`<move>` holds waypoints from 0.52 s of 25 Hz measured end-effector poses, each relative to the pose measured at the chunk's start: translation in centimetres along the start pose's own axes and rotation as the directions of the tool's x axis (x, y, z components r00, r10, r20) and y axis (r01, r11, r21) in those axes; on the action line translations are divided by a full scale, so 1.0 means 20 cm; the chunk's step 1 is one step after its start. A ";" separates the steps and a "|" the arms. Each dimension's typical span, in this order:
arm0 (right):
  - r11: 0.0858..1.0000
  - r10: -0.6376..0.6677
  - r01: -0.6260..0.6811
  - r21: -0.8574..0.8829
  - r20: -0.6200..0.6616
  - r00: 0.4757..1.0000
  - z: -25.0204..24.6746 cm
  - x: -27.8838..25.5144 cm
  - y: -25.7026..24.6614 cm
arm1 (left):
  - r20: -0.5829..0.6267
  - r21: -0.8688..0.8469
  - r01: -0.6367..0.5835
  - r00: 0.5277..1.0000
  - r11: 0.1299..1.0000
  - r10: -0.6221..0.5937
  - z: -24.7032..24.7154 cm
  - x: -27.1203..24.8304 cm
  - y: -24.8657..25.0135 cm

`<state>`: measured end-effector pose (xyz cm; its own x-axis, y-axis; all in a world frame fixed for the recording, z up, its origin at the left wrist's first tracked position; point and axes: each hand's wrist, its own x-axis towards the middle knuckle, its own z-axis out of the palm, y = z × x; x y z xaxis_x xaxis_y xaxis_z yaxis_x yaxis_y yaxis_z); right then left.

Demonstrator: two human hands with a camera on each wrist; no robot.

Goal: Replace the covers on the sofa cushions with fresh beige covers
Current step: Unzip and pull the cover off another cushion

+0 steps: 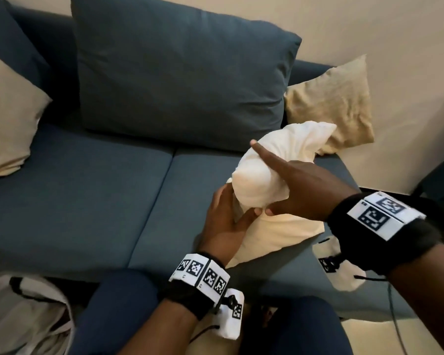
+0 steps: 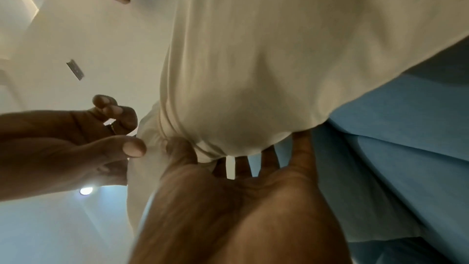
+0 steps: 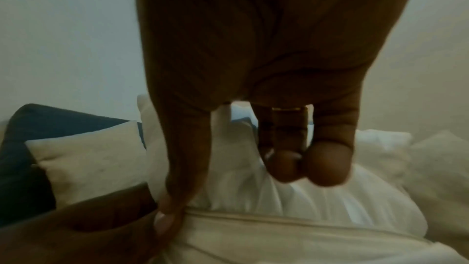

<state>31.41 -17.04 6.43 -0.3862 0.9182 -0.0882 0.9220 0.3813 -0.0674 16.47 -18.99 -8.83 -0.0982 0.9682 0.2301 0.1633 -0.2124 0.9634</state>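
A white cushion insert (image 1: 274,160) sticks halfway out of a beige cover (image 1: 280,234) lying on the right seat of the sofa. My left hand (image 1: 228,219) grips the cover's bunched mouth from the left, thumb on the cloth. My right hand (image 1: 300,190) holds the insert between its thumb and its straight index finger, which lies across the top; the other fingers are curled. The left wrist view shows my left hand (image 2: 228,198) under the cover (image 2: 253,67). The right wrist view shows the insert (image 3: 317,202) bulging above the cover's edge (image 3: 253,244).
The blue sofa (image 1: 87,188) has a large blue back cushion (image 1: 180,80) behind the work. A beige cushion (image 1: 8,119) leans at the left, and a crumpled tan cushion (image 1: 338,103) sits at the right against the wall. A pale bag (image 1: 23,316) lies on the floor.
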 end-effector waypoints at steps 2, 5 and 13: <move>0.999 -0.003 0.006 0.054 -0.058 0.998 0.03 0.05 0.03 | -0.004 0.006 0.018 1.000 1.000 -0.018 0.03 0.01 0.02; 0.985 0.027 0.014 0.173 -0.236 0.971 0.05 0.09 0.06 | -0.029 0.020 0.063 0.998 0.998 -0.062 0.05 0.02 0.03; 0.680 0.363 0.138 0.720 -0.495 0.789 -0.01 0.10 0.12 | -0.001 0.287 0.197 0.979 0.938 -0.206 0.01 0.20 -0.07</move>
<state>32.91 -14.24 6.30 0.0441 0.9163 0.3980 0.5536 0.3092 -0.7732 15.99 -14.79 -9.35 -0.1303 0.9911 0.0272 0.4152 0.0296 0.9093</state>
